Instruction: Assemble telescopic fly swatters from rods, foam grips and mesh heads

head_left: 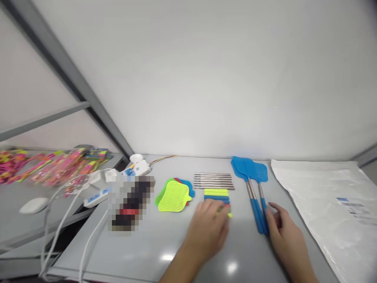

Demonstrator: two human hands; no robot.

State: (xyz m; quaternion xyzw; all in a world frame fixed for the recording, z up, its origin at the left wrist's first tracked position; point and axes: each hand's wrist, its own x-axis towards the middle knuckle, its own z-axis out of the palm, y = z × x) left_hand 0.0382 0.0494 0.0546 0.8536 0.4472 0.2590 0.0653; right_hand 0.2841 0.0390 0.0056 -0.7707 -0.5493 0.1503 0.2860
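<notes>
My left hand [207,226] curls over the lower part of a row of coloured plastic handle tubes [216,192], yellow above blue. A yellow end and a bit of red show by its fingers, slightly blurred; its grip underneath is partly hidden. Just above lie several thin metal rods [213,181], side by side. At the right, several blue fly swatters [251,173] with metal shafts and blue handles lie together, heads away from me. Beside their handles rests my right hand [285,236], thumb and forefinger apart, touching the rightmost handle. Loose fly swatter heads [173,196], yellow on top, overlap left of the rods.
White plastic packaging [330,200] covers the table's right side. A pixelated dark object [132,204] lies at the left, near power strips [138,169] and white cables [63,220]. Pink and yellow packaged items [67,165] fill the left-hand shelf. A white wall [220,78] stands behind.
</notes>
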